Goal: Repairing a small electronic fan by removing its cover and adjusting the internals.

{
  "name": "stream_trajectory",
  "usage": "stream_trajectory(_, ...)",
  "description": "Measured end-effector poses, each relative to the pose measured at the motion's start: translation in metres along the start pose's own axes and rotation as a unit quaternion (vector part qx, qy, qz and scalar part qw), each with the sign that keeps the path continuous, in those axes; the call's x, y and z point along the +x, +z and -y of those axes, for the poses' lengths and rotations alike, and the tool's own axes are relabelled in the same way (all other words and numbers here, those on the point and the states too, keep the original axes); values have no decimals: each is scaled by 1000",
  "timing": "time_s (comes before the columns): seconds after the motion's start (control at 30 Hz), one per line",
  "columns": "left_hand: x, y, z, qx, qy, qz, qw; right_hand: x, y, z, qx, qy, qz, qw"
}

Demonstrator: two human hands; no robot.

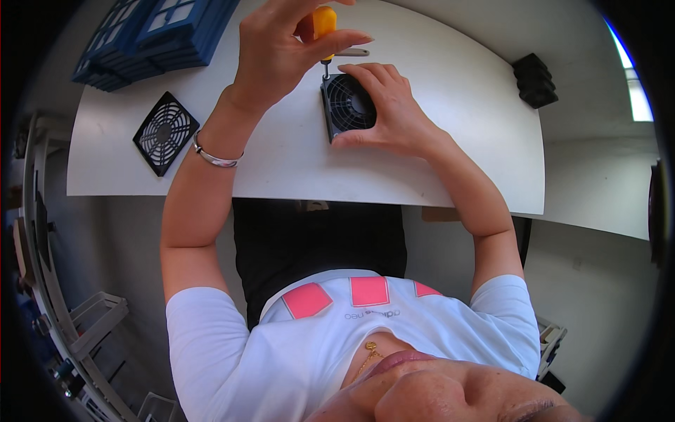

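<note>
My left hand [271, 56] is pinched round the yellow handle of a screwdriver [324, 24]. The screwdriver stands nearly upright, its shaft pointing down at the far left corner of a black square cooling fan [349, 103] with a round grille; whether a screw sits under the tip is too small to tell. My right hand [390, 105] grips this fan from the right, thumb at its near edge and fingers over its far edge. Behind the fan lies a thin grey tool [353, 52], partly hidden by my left hand. A loose black fan grille [165, 133] rests to the left of my left forearm.
Blue plastic bins [158, 35] are at the far left of the white table [281, 162]. A pile of black parts [534, 79] sits by the table's right edge. A shelf rack with a grey tray [98, 323] is on the left, below table height.
</note>
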State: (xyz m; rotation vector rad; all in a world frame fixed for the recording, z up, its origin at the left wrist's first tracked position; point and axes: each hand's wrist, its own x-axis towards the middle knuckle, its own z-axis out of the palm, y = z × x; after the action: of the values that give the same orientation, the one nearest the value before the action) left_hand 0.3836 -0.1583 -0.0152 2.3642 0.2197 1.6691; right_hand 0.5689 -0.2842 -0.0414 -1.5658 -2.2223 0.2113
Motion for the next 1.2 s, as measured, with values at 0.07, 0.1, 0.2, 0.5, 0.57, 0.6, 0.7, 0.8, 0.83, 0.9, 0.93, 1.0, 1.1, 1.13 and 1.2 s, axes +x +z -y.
stream_trajectory(0.07,0,0,1,1,1,19,1000,1,-2,2,13,26,31,999)
stream_trajectory(0.1,0,1,1,7,4,13,1000,0,-3,2,12,27,31,999)
stream_trajectory(0.2,3,2,-7,-74,-45,16,996,0,-3,2,21,26,26,999)
stream_trajectory(0.5,7,0,-6,-100,-69,22,992,11,-16,-40,285,108,-61,950)
stream_trajectory(0.57,5,0,-5,-106,-49,15,993,12,-20,-43,291,136,-36,946)
stream_trajectory(0.6,4,-2,-7,-79,-65,21,995,12,-22,-44,283,147,-8,948)
stream_trajectory(0.7,5,-1,-10,-40,-94,22,994,12,-21,-50,292,168,31,941)
stream_trajectory(0.8,7,0,-15,-94,-118,26,988,13,-20,-53,308,185,50,932)
stream_trajectory(0.83,8,0,-16,-160,-129,34,978,13,-20,-53,307,193,56,930)
stream_trajectory(0.9,8,2,-15,-157,-115,24,981,13,-22,-52,290,195,67,935)
stream_trajectory(0.93,7,3,-15,-155,-101,14,983,13,-22,-50,272,198,77,938)
stream_trajectory(1.0,8,0,-14,-117,-102,17,988,12,-24,-50,276,190,83,939)
stream_trajectory(1.1,6,1,-10,-73,-107,9,991,11,-32,-46,256,196,119,939)
stream_trajectory(1.13,4,1,-8,-66,-112,-3,991,11,-33,-45,232,209,150,938)
stream_trajectory(1.2,2,0,-6,-61,-131,8,990,10,-30,-46,224,202,132,944)
